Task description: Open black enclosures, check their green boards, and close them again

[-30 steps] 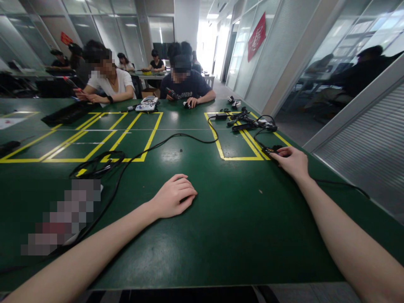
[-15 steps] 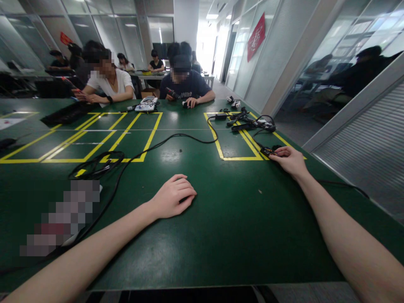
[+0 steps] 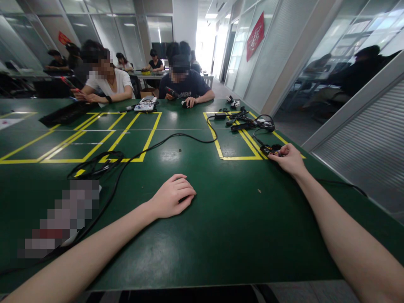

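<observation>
On the right of the green table (image 3: 227, 235), my right hand (image 3: 291, 159) pinches the near edge of a small black device with coloured wires (image 3: 269, 150). Its exact kind is too small to make out, and my fingers hide part of it. A thin black lead runs from there towards a heap of black cables and parts (image 3: 243, 123) lying over the yellow tape. My left hand (image 3: 174, 196) rests palm down near the table's middle, fingers loosely extended and holding nothing.
A long black cable (image 3: 176, 135) crosses the table, with a coil of cable (image 3: 96, 165) at the left. Behind them are a black tray (image 3: 65, 114) and a white device (image 3: 146, 104). Two people sit opposite, one (image 3: 186, 86) holding a dark tool.
The fingers of my right hand have shifted and curled slightly at the wired device, and more of it shows. My left hand stays where it was.
</observation>
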A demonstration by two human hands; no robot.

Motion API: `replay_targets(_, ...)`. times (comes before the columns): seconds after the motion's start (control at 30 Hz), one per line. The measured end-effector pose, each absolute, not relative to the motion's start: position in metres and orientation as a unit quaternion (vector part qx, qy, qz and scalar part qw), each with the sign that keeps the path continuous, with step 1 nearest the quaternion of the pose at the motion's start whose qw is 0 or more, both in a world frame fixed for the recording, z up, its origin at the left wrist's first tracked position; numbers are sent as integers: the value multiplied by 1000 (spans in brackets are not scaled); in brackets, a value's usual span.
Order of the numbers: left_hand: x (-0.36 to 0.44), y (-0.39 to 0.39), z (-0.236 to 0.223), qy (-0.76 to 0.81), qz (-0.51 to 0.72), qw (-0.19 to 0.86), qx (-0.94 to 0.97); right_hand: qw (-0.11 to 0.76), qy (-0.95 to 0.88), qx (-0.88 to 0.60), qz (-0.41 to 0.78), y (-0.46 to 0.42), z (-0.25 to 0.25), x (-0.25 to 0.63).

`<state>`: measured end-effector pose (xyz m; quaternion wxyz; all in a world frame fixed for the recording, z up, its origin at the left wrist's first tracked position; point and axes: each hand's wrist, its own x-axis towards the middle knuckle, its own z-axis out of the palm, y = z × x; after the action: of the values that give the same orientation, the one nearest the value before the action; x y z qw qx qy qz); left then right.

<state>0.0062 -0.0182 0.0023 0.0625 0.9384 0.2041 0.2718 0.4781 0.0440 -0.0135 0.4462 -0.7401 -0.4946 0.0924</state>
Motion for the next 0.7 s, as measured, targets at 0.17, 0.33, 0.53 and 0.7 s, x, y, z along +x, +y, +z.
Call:
replay_targets(0.17, 6, -18, 2, 202, 273, 63, 938, 432, -530, -727, 58, 40, -10, 473)
replay_targets(0.33, 6, -18, 2, 201, 274, 65, 938, 428, -535, -727, 36, 34, -4, 465)
replay_targets(0.53, 7, -18, 2, 204, 269, 63, 939, 421, -496, -759, -32, 34, -4, 469)
replay_targets(0.7, 7, -18, 2, 205, 266, 64, 940, 372, -489, -786, -75, 40, -15, 489)
